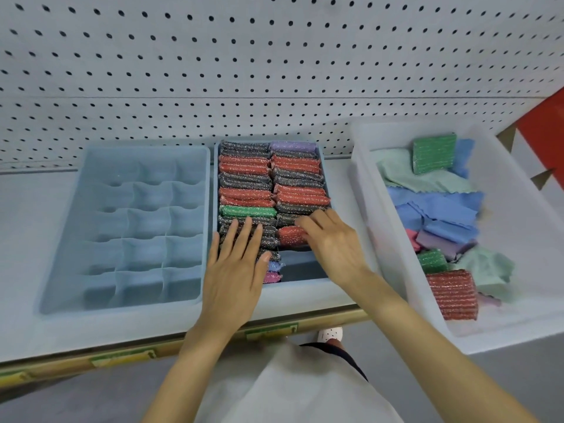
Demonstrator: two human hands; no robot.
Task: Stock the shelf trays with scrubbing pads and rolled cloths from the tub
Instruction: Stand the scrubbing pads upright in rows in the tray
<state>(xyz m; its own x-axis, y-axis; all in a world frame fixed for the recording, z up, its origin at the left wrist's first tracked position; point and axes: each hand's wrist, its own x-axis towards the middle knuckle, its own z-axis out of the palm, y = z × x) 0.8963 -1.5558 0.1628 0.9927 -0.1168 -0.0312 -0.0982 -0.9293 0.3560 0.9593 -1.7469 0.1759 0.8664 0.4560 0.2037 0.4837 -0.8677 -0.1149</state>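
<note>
A blue tray [324,172] in the middle of the shelf holds two rows of glittery scrubbing pads [244,166] standing on edge, red, grey, green and purple. My left hand [236,267] lies flat with straight fingers on the near pads of the left row. My right hand [331,239] presses its fingers against a red pad [290,235] at the near end of the right row. A divided blue tray [58,264] with several bare compartments stands to the left. The white tub [381,190] on the right holds loose cloths [433,206] and a few pads [453,294].
A white pegboard wall [274,56] backs the shelf. The shelf's front edge [122,357] carries yellow-green price labels. A red panel [546,120] shows at the far right. Below are the grey floor, my pale garment and a white shoe [329,334].
</note>
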